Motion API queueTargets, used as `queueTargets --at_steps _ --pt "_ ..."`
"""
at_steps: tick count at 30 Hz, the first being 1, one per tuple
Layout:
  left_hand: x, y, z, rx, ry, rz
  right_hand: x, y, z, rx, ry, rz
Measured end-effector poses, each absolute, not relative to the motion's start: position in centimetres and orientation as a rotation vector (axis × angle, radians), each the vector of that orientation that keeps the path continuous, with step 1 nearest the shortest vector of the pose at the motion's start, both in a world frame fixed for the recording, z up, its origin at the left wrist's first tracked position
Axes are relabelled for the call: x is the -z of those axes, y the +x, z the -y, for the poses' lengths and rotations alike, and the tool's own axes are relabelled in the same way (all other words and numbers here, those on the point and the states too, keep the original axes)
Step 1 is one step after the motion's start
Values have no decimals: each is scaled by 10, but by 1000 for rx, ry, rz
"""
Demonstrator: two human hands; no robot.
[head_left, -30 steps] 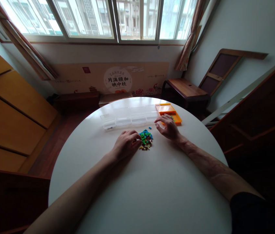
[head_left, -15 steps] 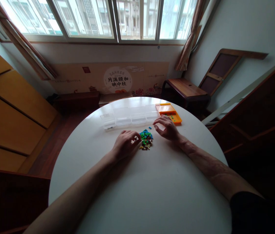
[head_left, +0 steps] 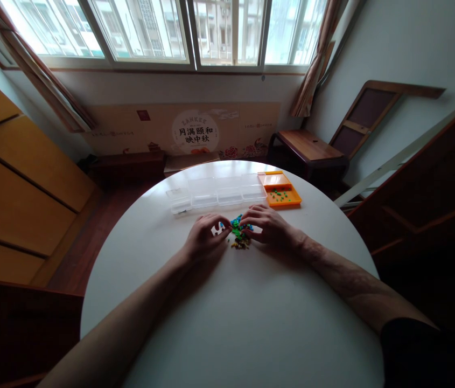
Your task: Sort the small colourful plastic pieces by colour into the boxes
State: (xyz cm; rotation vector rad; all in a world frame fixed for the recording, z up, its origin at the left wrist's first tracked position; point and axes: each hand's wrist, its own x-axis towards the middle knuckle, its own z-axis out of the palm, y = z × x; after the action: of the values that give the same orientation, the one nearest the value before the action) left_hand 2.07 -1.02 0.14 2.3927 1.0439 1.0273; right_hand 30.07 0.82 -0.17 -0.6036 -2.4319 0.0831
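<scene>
A small pile of tiny coloured pieces, green, blue and brown, lies on the round white table. My left hand rests at the pile's left edge with its fingers curled and the tips at the pieces. My right hand lies over the pile's right side, fingers bent down onto the pieces. What either hand pinches is too small to make out. Behind the pile stands an orange tray with several green pieces in it.
A row of clear plastic boxes stands left of the orange tray at the table's far side. Beyond the table are a low wooden bench, a printed cardboard panel under the window, and wooden cabinets on the left.
My right hand has moved left from the orange tray onto the pile. My left hand stayed at the pile's left edge, its fingers shifting slightly.
</scene>
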Motion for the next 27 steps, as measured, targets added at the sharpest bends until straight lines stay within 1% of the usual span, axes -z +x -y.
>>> queueTargets --at_steps 4,14,21,27 --pt "-3 23 14 -943 2488 -1095 0 301 -8 -110 -608 2410" --pt "3 23 10 -908 2631 -1079 -1 300 -7 -110 -627 2377" --pt "-2 23 9 -1024 2362 -960 6 300 -10 -47 -593 2375" --pt "-5 23 6 -990 2178 -808 7 300 -11 34 -514 2372"
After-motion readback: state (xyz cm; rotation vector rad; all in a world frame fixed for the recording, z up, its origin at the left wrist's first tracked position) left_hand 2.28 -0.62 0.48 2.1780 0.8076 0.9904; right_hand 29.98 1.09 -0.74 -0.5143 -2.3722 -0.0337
